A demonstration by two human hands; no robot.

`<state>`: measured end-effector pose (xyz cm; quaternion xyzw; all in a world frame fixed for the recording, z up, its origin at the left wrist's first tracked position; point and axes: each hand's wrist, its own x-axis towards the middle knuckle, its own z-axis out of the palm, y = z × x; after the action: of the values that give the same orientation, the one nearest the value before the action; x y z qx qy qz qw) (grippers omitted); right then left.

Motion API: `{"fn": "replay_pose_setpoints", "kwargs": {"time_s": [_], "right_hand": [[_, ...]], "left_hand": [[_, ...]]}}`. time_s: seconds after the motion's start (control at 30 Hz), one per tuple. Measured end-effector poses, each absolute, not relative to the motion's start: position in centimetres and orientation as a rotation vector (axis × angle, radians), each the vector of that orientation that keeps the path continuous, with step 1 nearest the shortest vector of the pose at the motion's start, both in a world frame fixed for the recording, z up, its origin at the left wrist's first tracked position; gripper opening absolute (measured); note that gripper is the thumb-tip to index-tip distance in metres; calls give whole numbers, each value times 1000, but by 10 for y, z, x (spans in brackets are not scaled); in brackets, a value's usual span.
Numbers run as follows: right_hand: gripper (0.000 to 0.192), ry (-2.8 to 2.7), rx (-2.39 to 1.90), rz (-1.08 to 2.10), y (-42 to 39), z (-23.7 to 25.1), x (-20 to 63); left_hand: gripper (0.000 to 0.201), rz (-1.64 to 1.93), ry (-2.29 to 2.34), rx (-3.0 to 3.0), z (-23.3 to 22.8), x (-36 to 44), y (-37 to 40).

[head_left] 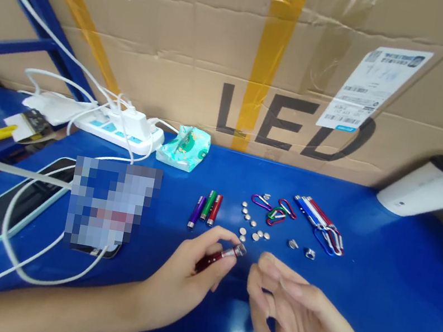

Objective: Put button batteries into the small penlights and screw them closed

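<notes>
My left hand (185,279) grips a small red flashlight tube (218,258), its silver open end pointing right. My right hand (291,308) hovers just right of that end, fingers loosely apart, thumb and forefinger close together; whether they pinch anything is too small to tell. Just beyond the hands, several silver button cells (252,225) lie scattered on the blue table (390,273). Three more tubes, purple, green and red (206,209), lie side by side to the left of the cells.
Coloured carabiner clips (276,210), assembled keychain lights (320,222) and two small silver caps (301,248) lie at right. A phone (12,199), white cables, a power strip (119,129) and a tissue pack (184,147) sit at left. A large cardboard box (241,50) stands behind.
</notes>
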<state>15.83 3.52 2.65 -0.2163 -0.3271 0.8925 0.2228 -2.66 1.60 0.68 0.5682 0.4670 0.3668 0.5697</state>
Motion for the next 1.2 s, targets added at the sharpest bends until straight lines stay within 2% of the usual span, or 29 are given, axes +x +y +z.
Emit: {"fn": "replay_pose_setpoints", "kwargs": {"time_s": [0.27, 0.43, 0.6, 0.7, 0.87, 1.2], "right_hand": [[23, -985, -870, 2387, 36, 30, 151], [29, -1085, -1023, 2182, 33, 26, 146], [22, -1511, -1143, 1638, 23, 13, 146], [20, -1556, -1189, 1402, 24, 9, 148], [4, -1644, -1140, 1238, 34, 8, 152], [15, -1967, -945, 934, 44, 5, 160]], "left_hand": [[16, 875, 1107, 1361, 11, -27, 15], [16, 862, 1098, 1440, 10, -28, 14], [21, 830, 1112, 1586, 8, -29, 13], [21, 789, 1119, 1660, 7, -30, 12], [23, 759, 1120, 1750, 8, -31, 9], [21, 737, 1113, 1759, 9, -30, 10]]}}
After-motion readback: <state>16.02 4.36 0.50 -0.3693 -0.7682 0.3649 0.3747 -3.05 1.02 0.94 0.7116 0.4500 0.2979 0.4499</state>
